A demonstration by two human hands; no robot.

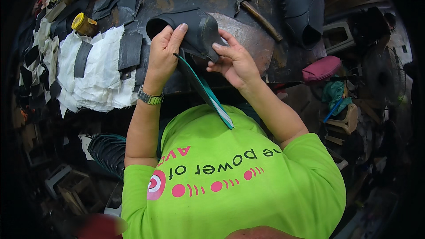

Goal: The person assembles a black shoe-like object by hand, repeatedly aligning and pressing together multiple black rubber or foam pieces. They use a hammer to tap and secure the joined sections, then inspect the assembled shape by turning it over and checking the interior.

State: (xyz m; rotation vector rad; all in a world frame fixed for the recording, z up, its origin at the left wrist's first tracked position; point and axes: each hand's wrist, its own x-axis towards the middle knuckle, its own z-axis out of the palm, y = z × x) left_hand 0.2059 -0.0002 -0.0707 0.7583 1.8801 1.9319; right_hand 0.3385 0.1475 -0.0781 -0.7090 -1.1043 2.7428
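Between my hands, a little above the table's near edge, is a black leather shoe upper (195, 26). It is curved, with a dark opening at its left end. My left hand (166, 57) grips its lower left part, thumb lying on top and the other fingers curled behind. At the right edge my right hand (234, 62) pinches the leather between thumb and fingers. A long dark flap with green lining (201, 88) hangs from below the upper toward my green shirt, its lower end pale. How the flap joins the upper is hidden.
A hammer (263, 22) lies beyond my right hand, by a shiny grey slab (256, 48). Farther right stands a tall black boot-like piece (301, 8). White cloth sheets (95, 73) with black pieces lie left, below a yellow-lidded jar (84, 24). A pink pouch (322, 68) sits at right.
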